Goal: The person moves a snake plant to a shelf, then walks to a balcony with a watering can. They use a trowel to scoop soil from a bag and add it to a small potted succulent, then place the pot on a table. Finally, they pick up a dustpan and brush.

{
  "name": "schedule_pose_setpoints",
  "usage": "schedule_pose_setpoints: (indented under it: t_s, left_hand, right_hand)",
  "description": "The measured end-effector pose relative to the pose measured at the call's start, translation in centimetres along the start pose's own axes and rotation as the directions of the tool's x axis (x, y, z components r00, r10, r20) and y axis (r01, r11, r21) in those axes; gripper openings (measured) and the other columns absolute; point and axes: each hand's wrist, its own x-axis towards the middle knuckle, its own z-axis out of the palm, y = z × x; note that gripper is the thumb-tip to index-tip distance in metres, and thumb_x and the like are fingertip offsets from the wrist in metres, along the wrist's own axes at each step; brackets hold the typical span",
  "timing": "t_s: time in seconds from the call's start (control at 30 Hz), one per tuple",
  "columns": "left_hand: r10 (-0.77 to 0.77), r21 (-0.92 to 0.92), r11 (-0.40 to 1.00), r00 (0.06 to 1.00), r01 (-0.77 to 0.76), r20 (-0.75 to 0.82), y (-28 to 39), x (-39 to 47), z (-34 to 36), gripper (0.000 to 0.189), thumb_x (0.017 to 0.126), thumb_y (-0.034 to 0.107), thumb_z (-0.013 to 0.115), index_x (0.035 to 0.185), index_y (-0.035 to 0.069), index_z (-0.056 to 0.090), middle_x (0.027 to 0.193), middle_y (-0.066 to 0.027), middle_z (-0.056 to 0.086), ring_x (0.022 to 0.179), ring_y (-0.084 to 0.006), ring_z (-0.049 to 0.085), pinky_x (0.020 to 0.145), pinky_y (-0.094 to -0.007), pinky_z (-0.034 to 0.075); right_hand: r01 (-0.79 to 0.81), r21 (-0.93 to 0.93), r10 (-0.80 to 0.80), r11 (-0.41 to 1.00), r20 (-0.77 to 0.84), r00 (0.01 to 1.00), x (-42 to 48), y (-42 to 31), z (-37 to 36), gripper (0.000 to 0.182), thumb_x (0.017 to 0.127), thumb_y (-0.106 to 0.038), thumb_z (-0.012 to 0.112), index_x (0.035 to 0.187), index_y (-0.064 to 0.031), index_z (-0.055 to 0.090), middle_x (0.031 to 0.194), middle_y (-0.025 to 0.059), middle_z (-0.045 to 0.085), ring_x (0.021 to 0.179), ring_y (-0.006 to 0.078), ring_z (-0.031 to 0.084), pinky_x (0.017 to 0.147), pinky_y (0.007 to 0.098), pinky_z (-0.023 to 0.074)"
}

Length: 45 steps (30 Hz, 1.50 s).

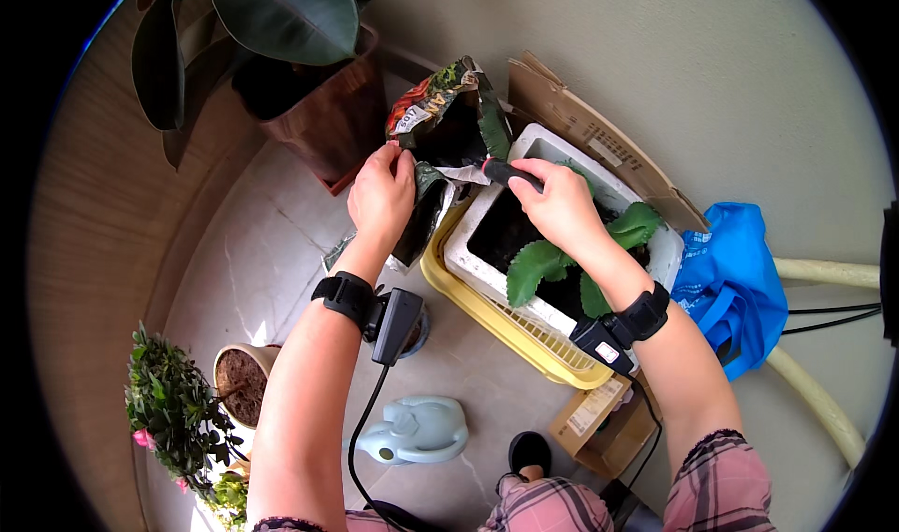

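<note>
My left hand (pixel 383 193) pinches the near left rim of an open printed plastic bag (pixel 437 95) with a dark inside. In my right hand (pixel 562 207) is the black handle (pixel 511 174) of a hand tool with a red collar. The handle points into the bag's mouth, and its working end cannot be made out there. Right under my right forearm is a white foam planter box (pixel 479 268) of dark soil. A green plant with scalloped fleshy leaves (pixel 537 268) grows in it. The box stands in a yellow plastic basket (pixel 484 325).
A rubber plant's brown pot (pixel 326 121) stands left of the bag. Cardboard (pixel 597 131) leans on the wall behind the box, beside a blue bag (pixel 734 286). Nearer are an elephant-shaped watering can (pixel 421 430), a small cardboard box (pixel 597 419) and a cream pot (pixel 242 381).
</note>
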Motion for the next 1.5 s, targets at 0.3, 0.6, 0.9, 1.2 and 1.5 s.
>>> schedule_pose_setpoints:
  t_s: [0.3, 0.6, 0.9, 1.2, 1.5]
  left_hand:
    - [0.008, -0.028, 1.000, 0.999, -0.009, -0.046, 0.1, 0.7, -0.1, 0.032, 0.087, 0.037, 0.055, 0.101, 0.009, 0.065, 0.086, -0.0117, 0.067, 0.081, -0.0279, 0.064, 0.074, -0.0368, 0.047]
    - [0.017, -0.007, 1.000, 0.997, -0.017, -0.075, 0.8, 0.4, 0.1, 0.027, 0.085, 0.033, 0.055, 0.095, 0.011, 0.066, 0.084, -0.0110, 0.067, 0.082, -0.0308, 0.064, 0.073, -0.0390, 0.048]
    - [0.013, -0.009, 1.000, 0.999, -0.013, -0.041, 1.6, 0.4, -0.6, 0.026, 0.083, 0.032, 0.056, 0.094, 0.011, 0.066, 0.081, -0.0112, 0.067, 0.081, -0.0304, 0.064, 0.073, -0.0391, 0.049]
    - [0.177, 0.018, 0.984, 0.982, -0.178, 0.067, 2.5, 1.2, -0.3, 0.023, 0.082, 0.019, 0.052, 0.099, 0.013, 0.066, 0.089, -0.0111, 0.064, 0.085, -0.0298, 0.063, 0.074, -0.0384, 0.049]
    - [0.251, 0.240, 0.934, 0.964, -0.264, 0.084, 2.0, 1.8, 0.8, 0.047, 0.083, 0.014, 0.044, 0.129, 0.000, 0.044, 0.112, -0.0208, 0.057, 0.091, -0.0384, 0.061, 0.079, -0.0449, 0.049]
  right_hand:
    - [0.160, -0.183, -0.166, 0.970, -0.023, 0.986, -0.5, -3.2, -0.9, 0.021, 0.083, -0.018, 0.060, 0.099, -0.0051, 0.066, 0.075, 0.0192, 0.065, 0.072, 0.0371, 0.063, 0.066, 0.0445, 0.0515]
    - [0.314, -0.381, -0.323, 0.869, 0.042, 0.945, -1.3, -4.9, -1.2, 0.024, 0.083, -0.019, 0.061, 0.102, -0.0050, 0.064, 0.070, 0.0183, 0.063, 0.068, 0.0357, 0.063, 0.063, 0.0430, 0.0511]
    - [0.099, -0.071, -0.100, 0.993, -0.005, 0.995, -2.4, -3.4, -3.9, 0.027, 0.083, -0.018, 0.062, 0.104, -0.0024, 0.065, 0.072, 0.0222, 0.062, 0.067, 0.0371, 0.062, 0.064, 0.0409, 0.0502]
    - [0.187, -0.194, -0.186, 0.963, 0.025, 0.982, -1.8, -4.5, -4.8, 0.025, 0.083, -0.017, 0.061, 0.102, -0.0005, 0.065, 0.073, 0.0224, 0.062, 0.067, 0.0379, 0.062, 0.065, 0.0404, 0.0498]
    - [0.063, 0.040, -0.058, 0.997, -0.099, 0.993, -3.4, -1.3, -2.8, 0.030, 0.086, -0.018, 0.062, 0.111, -0.0025, 0.063, 0.062, 0.0085, 0.058, 0.053, 0.0094, 0.050, 0.054, 0.0262, 0.0441]
